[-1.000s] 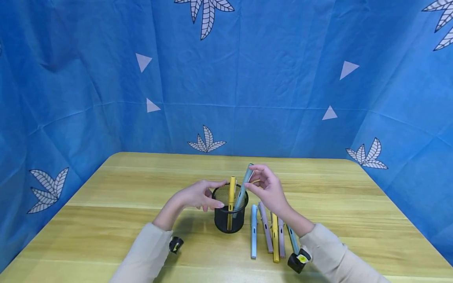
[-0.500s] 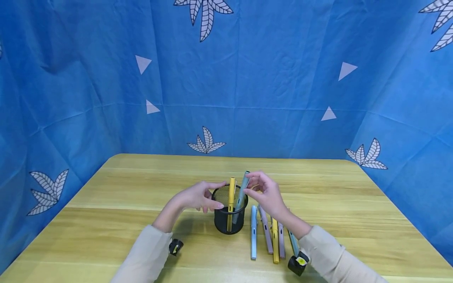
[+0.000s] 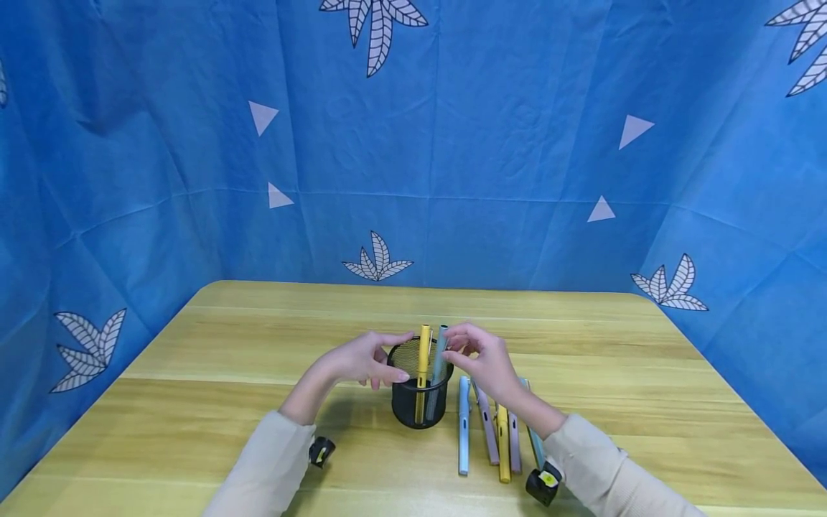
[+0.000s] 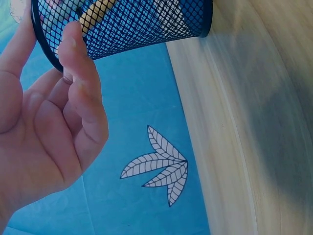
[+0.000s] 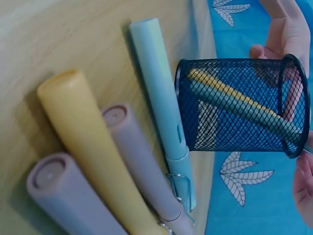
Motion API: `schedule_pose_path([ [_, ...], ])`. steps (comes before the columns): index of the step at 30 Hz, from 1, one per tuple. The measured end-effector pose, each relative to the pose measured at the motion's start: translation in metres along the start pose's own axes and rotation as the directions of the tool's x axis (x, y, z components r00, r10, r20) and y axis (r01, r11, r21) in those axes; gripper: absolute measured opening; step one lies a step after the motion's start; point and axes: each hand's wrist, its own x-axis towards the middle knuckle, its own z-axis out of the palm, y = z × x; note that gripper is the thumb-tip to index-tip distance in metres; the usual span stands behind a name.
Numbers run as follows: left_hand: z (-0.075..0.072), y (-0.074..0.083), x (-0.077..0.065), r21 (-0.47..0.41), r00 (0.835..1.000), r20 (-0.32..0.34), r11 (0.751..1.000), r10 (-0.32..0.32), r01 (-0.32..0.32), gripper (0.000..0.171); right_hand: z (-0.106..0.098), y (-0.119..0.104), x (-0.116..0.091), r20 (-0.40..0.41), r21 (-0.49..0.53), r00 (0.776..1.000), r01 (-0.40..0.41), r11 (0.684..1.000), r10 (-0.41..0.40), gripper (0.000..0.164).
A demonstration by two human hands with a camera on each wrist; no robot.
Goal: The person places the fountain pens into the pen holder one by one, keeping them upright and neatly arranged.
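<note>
- At the left, the rim of the black mesh pen holder (image 3: 403,408) is held between the thumb and forefinger of the left hand (image 3: 362,359); by this the holder seems to be steadied upright on the worktop (image 3: 291,323).
- Inside it, a yellow pen (image 3: 423,352) is stood, leaning slightly; its place has been kept over the last second.
- Just right of it, the teal pen (image 3: 439,352) has been lowered further and brought more upright, so that its top is now seen about level with the yellow one's; its lower end is seen through the mesh near the base. Its insertion can be judged all but done.
- Its upper end appears to be pinched by the fingers of the right hand (image 3: 481,355), which has been brought down with it; no release is shown.
- Farther right, a light blue pen (image 3: 464,424), a lilac pen (image 3: 487,431), a second yellow pen (image 3: 503,445), a second lilac pen (image 3: 514,445) and a second teal pen (image 3: 535,441) are left lying outside the holder.
</note>
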Motion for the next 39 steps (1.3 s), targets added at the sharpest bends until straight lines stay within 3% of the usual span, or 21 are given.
schedule_pose_path([
  [8, 0.001, 0.001, 0.000, -0.001, 1.000, -0.004, 1.000, -0.005, 0.005, 0.068, 0.000, 0.003, 0.000, 0.013, -0.053, 1.000, -0.005, 0.999, 0.006, 0.018],
  [16, 0.001, 0.001, -0.001, -0.013, 1.000, -0.005, 1.000, -0.019, 0.019, 0.068, 0.001, 0.036, -0.001, 0.024, -0.039, 0.999, -0.026, 0.999, 0.027, 0.025],
  [24, 0.000, 0.001, -0.001, -0.006, 1.000, -0.004, 1.000, -0.026, 0.026, 0.069, -0.002, 0.042, -0.003, 0.032, -0.030, 0.999, -0.001, 1.000, 0.002, 0.028],
  [33, 0.001, 0.000, -0.001, -0.010, 1.000, -0.008, 1.000, -0.026, 0.026, 0.069, -0.008, 0.040, -0.007, 0.047, -0.025, 0.997, -0.060, 0.998, 0.061, 0.030],
  [39, 0.000, 0.001, -0.001, -0.014, 1.000, -0.005, 1.000, -0.026, 0.026, 0.069, -0.012, 0.041, -0.010, 0.049, 0.059, 0.991, -0.124, 0.991, 0.121, 0.031],
])
